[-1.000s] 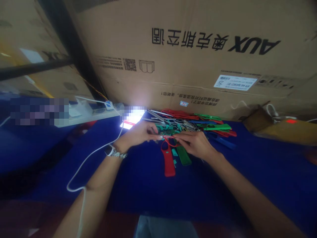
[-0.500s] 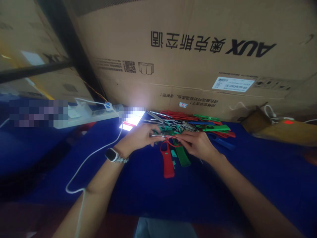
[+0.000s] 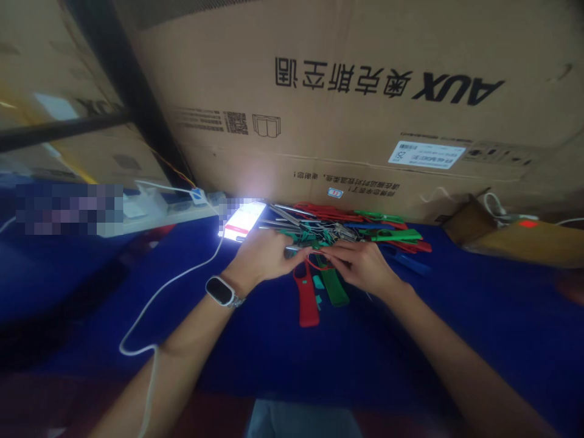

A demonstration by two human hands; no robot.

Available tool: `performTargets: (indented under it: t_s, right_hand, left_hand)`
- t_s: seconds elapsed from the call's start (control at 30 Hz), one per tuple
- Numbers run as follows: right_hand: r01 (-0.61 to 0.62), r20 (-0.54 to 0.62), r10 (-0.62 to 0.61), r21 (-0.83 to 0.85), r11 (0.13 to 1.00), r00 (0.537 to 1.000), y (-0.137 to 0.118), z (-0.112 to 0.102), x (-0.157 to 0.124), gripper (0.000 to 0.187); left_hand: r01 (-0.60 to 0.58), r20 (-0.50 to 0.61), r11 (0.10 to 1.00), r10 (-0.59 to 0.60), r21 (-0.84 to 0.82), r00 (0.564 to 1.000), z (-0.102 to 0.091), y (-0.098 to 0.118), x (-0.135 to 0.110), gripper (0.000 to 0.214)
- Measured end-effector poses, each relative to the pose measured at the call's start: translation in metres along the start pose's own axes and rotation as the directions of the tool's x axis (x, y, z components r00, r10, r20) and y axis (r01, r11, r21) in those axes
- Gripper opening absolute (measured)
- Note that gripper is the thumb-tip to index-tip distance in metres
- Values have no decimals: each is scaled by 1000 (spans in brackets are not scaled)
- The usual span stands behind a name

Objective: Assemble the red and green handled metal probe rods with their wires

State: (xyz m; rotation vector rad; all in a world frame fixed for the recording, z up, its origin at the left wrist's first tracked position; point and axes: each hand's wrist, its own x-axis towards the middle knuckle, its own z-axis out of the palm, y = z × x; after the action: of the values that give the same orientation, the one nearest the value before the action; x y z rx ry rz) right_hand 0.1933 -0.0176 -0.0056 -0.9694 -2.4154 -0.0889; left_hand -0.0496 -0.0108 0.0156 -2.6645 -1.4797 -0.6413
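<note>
My left hand point(image 3: 269, 252), with a watch on its wrist, is closed round a thin metal tube point(image 3: 292, 248) that shows past its fingers. My right hand point(image 3: 362, 263) pinches the near end of the same piece. A thin red loop point(image 3: 318, 264), perhaps wire or a handle rim, hangs just below the fingertips. Beneath the hands lie a red handle shell point(image 3: 309, 301) with an oval opening and a green handle shell point(image 3: 335, 286). Small teal pieces point(image 3: 318, 282) rest between the shells. What the fingertips cover is hidden.
Behind my hands spreads a pile of metal tubes, wires and coloured shells point(image 3: 392, 235). A bright phone point(image 3: 245, 220) lies at the left, near a white power strip point(image 3: 173, 210). A white cable point(image 3: 157, 298) crosses my left forearm. A large cardboard box point(image 3: 347, 134) walls the back.
My left hand has turned more palm-down and shifted slightly right, its fingers closing toward the right hand. My right hand has barely moved. The whole view has shifted slightly.
</note>
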Motion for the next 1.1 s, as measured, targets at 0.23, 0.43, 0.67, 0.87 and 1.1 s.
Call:
performTargets:
  t_s: [0.23, 0.43, 0.67, 0.87, 1.1]
  right_hand:
    - [1, -6, -1, 31, 1000, 1000, -3, -2, 0, 28]
    - [-13, -17, 13, 27, 1000, 1000, 3, -5, 0, 26]
    - [31, -55, -29, 32, 999, 998, 7, -3, -2, 24]
    - [72, -56, -70, 35, 997, 996, 6, -2, -2, 24]
    - [160, -83, -162, -32, 987, 983, -3, -2, 2, 24]
  left_hand:
    - [2, 67, 999, -5, 43, 998, 10, -4, 1, 46]
    - [-14, 44, 950, 29, -312, 999, 10, -11, 0, 33]
    - [-149, -74, 758, 132, -635, 989, 16, -27, 3, 15]
    - [139, 224, 667, 43, -732, 974, 12, -31, 2, 20]
    - [344, 412, 504, 25, -792, 911, 2, -32, 2, 22]
